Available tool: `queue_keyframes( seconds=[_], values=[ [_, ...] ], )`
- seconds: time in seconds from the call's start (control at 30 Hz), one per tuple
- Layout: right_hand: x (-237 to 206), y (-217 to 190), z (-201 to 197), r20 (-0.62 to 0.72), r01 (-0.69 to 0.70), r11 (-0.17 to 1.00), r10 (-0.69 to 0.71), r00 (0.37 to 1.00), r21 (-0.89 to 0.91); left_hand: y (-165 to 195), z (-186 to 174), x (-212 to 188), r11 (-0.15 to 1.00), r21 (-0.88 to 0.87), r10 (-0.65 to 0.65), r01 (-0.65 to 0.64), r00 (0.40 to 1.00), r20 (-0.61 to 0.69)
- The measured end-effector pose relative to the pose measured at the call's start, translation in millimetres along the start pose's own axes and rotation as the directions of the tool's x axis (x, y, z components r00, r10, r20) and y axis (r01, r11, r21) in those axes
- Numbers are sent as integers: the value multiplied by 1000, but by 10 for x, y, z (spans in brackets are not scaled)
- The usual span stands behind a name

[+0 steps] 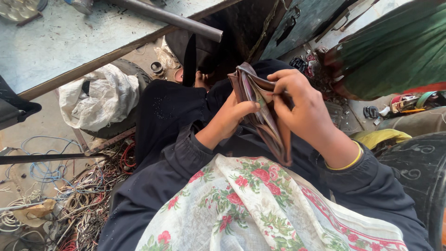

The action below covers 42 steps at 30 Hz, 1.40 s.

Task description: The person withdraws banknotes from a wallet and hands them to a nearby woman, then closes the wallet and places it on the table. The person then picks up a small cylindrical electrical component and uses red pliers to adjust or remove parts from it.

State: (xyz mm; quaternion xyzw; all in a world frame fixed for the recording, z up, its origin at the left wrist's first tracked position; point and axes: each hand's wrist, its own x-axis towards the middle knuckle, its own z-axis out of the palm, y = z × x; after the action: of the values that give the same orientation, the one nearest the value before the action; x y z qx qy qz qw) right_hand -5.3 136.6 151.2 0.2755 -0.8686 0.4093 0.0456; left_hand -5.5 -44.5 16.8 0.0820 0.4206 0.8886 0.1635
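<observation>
Both hands are clamped on a worn brown wallet (265, 116), held open and upright above the lap. The left hand (234, 116) grips it from the near side, thumb pressed against the inner fold, fingers hidden behind the leather. The right hand (299, 104) closes over the top edge from the far side, fingertips (274, 82) curled into the open pocket. A thin yellow bangle (346, 163) circles the right wrist, where a dark sleeve (371, 186) begins.

Just below the hands lies a white scarf with red flowers and green leaves (251, 204), draped over the dark clothing. Beyond the hands, a grey metal pipe (176, 18) lies slanted across a pale blue table (69, 37). Well to the left of the hands, a crumpled white cloth (97, 97) rests over a black tyre (134, 74), and nearer the person a tangle of coloured wires (69, 200) covers the floor. To the right of the hands hangs a green cloth (395, 51), with small tools (404, 103) beneath it.
</observation>
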Motion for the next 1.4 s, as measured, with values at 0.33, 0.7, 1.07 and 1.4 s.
queue_keyframes(
  seconds=[0.33,0.7,1.07,1.4],
  values=[
    [54,101,79,72,133,972,-121,990,-193,-207,40,73,994,100,67,-54,989,-129],
    [97,309,68,49,-172,985,171,984,28,-167,109,62,988,155,43,-17,986,-162],
    [74,637,-241,65,-157,648,164,984,745,-81,138,70,989,121,-64,89,978,-197],
    [224,890,-1020,-289,135,453,292,912,881,-21,64,61,981,21,-186,192,970,-154]
  ],
)
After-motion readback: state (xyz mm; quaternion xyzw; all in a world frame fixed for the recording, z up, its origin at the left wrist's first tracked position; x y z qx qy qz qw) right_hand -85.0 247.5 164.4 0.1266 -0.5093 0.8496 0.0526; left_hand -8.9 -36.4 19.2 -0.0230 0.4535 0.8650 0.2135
